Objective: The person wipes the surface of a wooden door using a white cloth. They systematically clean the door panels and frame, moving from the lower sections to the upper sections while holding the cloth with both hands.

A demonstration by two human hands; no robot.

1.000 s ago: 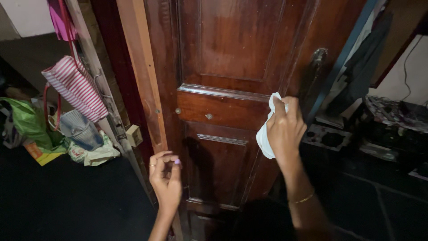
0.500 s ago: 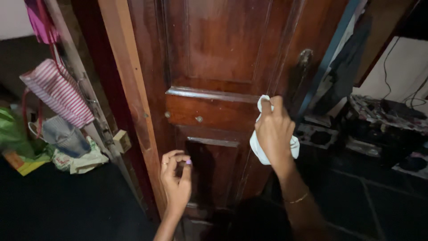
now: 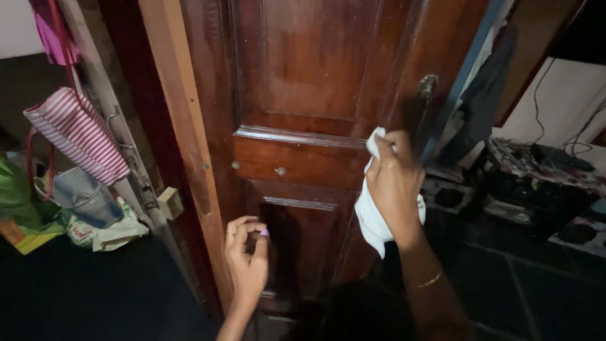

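A dark brown panelled wooden door [image 3: 315, 82] fills the middle of the view. My right hand [image 3: 396, 186] is closed around a white cloth [image 3: 372, 218] and presses it against the door's right side, just below a metal handle [image 3: 428, 85]. My left hand [image 3: 247, 259] is lower, in front of the door's lower panel near its left edge, fingers curled with nothing in them. Whether it touches the wood is unclear.
A lighter wooden door frame [image 3: 183, 145] runs down the left. A red-and-white striped bag [image 3: 79, 136], a grey cup-like container [image 3: 82, 196] and other bags hang or lie at the far left. Dark cloth, cables and clutter sit at right on a dark floor.
My right hand with the cloth has slid down and slightly right on the door. My left hand has stayed low near the door's left edge. The view has shifted a little.
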